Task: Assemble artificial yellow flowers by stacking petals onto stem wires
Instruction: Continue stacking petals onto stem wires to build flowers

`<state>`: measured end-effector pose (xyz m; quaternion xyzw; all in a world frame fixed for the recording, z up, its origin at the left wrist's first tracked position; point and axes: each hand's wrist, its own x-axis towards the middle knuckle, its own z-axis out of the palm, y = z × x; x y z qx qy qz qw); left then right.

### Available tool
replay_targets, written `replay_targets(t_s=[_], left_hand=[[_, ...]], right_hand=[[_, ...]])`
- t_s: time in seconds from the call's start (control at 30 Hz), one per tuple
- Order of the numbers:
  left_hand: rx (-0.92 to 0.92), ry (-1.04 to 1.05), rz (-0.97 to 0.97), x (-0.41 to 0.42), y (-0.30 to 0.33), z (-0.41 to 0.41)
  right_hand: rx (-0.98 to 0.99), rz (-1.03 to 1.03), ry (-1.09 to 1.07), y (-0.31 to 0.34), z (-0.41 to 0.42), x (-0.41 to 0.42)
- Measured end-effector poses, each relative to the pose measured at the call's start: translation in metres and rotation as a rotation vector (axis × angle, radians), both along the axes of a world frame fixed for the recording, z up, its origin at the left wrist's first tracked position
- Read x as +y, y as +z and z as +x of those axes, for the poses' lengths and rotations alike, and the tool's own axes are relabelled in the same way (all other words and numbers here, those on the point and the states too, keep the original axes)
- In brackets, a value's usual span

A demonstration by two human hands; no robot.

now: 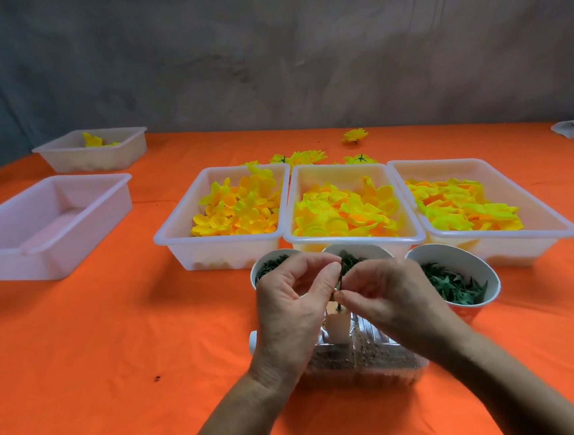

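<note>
- Nearest, 6 o'clock on the counter: clear plastic holder with gravel-like fill and a white block standing in it; the stem wire rises from the block.
- Left hand: fingers pinch the upper stem wire. Right hand: fingers pinch it lower down, just above the block. Both are grasping it, neither released.
- Probably a small green piece is being seated on the wire; too small to be sure.
- To do the step well: keep the wire upright, brace the low pinch close to the block, slide parts straight down the axis, no twisting.
- 12 o'clock of the hands: three cups of green parts, left cup, middle cup, right cup.
- Beyond them: three trays of yellow petals, left tray, centre tray, right tray. Next petal pick should come from here, in order of layer.
- 10 o'clock: empty tray; behind it a far tray holding a few yellow pieces.
- Far, 12 to 1 o'clock: finished flowers lying behind the trays, one stray flower further back.
</note>
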<state>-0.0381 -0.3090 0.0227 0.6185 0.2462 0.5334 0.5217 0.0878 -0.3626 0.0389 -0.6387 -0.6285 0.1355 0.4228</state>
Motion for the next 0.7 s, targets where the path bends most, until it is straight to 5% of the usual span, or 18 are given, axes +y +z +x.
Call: replay_targets(t_s=[0.7], left_hand=[[0.2,-0.039,0.062,0.014,-0.024,0.0]], right_hand=[[0.142,0.059,0.004,-0.018,0.006,-0.001]])
